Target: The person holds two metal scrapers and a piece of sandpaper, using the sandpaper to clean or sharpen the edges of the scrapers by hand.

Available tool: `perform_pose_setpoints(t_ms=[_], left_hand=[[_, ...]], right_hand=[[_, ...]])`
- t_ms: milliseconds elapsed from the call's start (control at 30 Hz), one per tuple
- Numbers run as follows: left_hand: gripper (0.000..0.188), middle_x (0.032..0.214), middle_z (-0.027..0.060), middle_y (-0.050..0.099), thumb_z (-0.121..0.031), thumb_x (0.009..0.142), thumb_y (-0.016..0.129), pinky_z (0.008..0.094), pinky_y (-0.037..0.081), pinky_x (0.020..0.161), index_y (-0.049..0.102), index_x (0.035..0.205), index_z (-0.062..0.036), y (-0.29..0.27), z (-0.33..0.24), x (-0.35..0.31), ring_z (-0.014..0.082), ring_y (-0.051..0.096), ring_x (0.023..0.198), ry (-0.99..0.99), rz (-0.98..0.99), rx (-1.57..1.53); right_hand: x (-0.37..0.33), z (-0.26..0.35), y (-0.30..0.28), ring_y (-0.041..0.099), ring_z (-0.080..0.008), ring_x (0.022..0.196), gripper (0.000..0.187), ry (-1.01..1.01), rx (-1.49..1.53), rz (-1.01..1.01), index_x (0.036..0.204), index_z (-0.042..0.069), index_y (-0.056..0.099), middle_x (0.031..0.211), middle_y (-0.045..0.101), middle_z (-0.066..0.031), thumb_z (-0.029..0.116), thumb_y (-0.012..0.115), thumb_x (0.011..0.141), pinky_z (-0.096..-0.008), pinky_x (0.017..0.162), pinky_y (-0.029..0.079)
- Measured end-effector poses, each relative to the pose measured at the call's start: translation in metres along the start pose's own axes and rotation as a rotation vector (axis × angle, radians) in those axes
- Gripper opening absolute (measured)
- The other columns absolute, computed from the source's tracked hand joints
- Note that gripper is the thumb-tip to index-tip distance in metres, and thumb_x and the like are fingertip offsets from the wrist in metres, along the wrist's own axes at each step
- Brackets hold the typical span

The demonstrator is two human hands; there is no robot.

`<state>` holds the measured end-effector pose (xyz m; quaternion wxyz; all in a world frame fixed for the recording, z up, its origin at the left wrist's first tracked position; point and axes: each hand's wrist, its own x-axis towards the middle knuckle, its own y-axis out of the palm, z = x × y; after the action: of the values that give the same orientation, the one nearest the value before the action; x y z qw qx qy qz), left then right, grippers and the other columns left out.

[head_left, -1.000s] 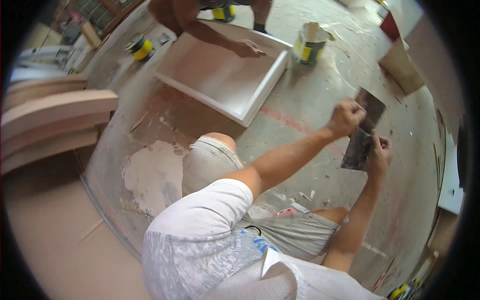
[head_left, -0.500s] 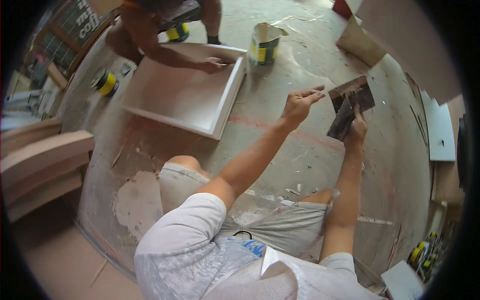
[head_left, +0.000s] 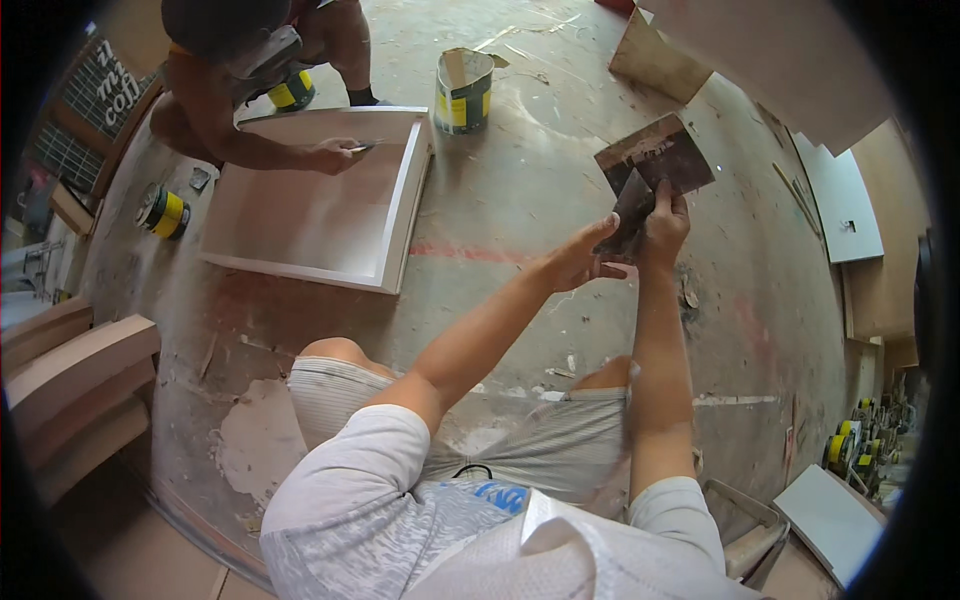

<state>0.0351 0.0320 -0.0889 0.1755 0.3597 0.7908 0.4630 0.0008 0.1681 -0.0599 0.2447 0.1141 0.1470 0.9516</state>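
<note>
My right hand (head_left: 662, 228) is closed round a wide, dark putty scraper (head_left: 672, 160), whose square blade carries smears of pale pinkish putty. A second, narrower dark putty knife (head_left: 632, 205) lies across it, beside my right thumb. My left hand (head_left: 585, 252) is at the lower end of this narrower tool. Its thumb is at the tool's edge and its fingers are stretched out below, apart from the thumb. Both tools are held up over the floor in front of me, and their handles are mostly hidden.
Ahead on the left, a co-worker's hand (head_left: 335, 155) holds a small tool over a shallow white-edged panel box (head_left: 390, 250). A putty bucket (head_left: 463, 100) stands beyond the box; a small can (head_left: 163, 212) is at its left. Curved boards (head_left: 85, 370) are stacked at the left, a white panel (head_left: 840, 200) at the right.
My left hand has come down from beside the scraper's blade to the lower end of the narrower putty knife. The whole view has shifted, moving the surroundings leftward. The co-worker's hand has moved leftward over the box.
</note>
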Motion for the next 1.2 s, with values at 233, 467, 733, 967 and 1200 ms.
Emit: perform_pose_setpoints(t_ms=[233, 467, 733, 967, 1200], left_hand=[[0.045, 0.111, 0.0156, 0.061, -0.034, 0.09, 0.054, 0.0446, 0.049, 0.088, 0.051, 0.121, -0.0016, -0.011, 0.005, 0.008, 0.0291, 0.059, 0.104, -0.035, 0.102, 0.125], [0.044, 0.103, 0.0176, 0.064, -0.04, 0.088, 0.055, 0.0417, 0.053, 0.082, 0.057, 0.112, -0.0031, -0.058, -0.034, -0.003, 0.0288, 0.064, 0.093, 0.0, -0.051, 0.146], [0.051, 0.113, 0.0177, 0.059, -0.034, 0.088, 0.057, 0.0432, 0.051, 0.089, 0.048, 0.123, 0.0018, -0.013, -0.046, -0.006, 0.0286, 0.062, 0.1, 0.109, -0.007, 0.189], [0.04, 0.108, 0.0139, 0.062, -0.027, 0.087, 0.057, 0.0367, 0.052, 0.086, 0.054, 0.116, 0.0006, -0.001, -0.06, -0.017, 0.0237, 0.063, 0.095, 0.171, -0.12, 0.158], [0.038, 0.104, 0.0114, 0.064, -0.03, 0.088, 0.056, 0.0348, 0.051, 0.086, 0.058, 0.113, -0.0014, -0.022, -0.08, -0.021, 0.0212, 0.064, 0.091, 0.078, -0.027, 0.162]], right_hand=[[0.003, -0.006, -0.014, 0.053, -0.0112, 0.077, 0.025, -0.203, -0.391, 0.114, 0.098, 0.002, 0.06, 0.087, 0.062, -0.0018, 0.026, 0.062, 0.09, -0.0242, 0.072, 0.042], [0.017, 0.04, -0.042, 0.055, -0.0084, 0.077, 0.017, -0.413, -0.208, -0.073, 0.101, 0.003, 0.061, 0.083, 0.062, -0.0002, 0.01, 0.066, 0.086, -0.0212, 0.073, 0.043], [-0.009, 0.011, -0.026, 0.06, -0.017, 0.092, 0.049, -0.718, -1.027, 0.396, 0.114, -0.007, 0.057, 0.106, 0.061, -0.0121, 0.014, 0.078, 0.075, -0.0264, 0.07, 0.05], [-0.025, 0.023, -0.002, 0.061, -0.0169, 0.08, 0.056, 0.598, -0.27, 0.35, 0.113, -0.002, 0.056, 0.093, 0.064, -0.0113, 0.041, 0.072, 0.08, -0.0273, 0.064, 0.05], [-0.025, 0.019, 0.002, 0.066, -0.0306, 0.087, 0.046, -0.152, -0.903, 0.509, 0.107, 0.003, 0.063, 0.095, 0.067, -0.0201, 0.039, 0.068, 0.078, -0.0371, 0.078, 0.05]])
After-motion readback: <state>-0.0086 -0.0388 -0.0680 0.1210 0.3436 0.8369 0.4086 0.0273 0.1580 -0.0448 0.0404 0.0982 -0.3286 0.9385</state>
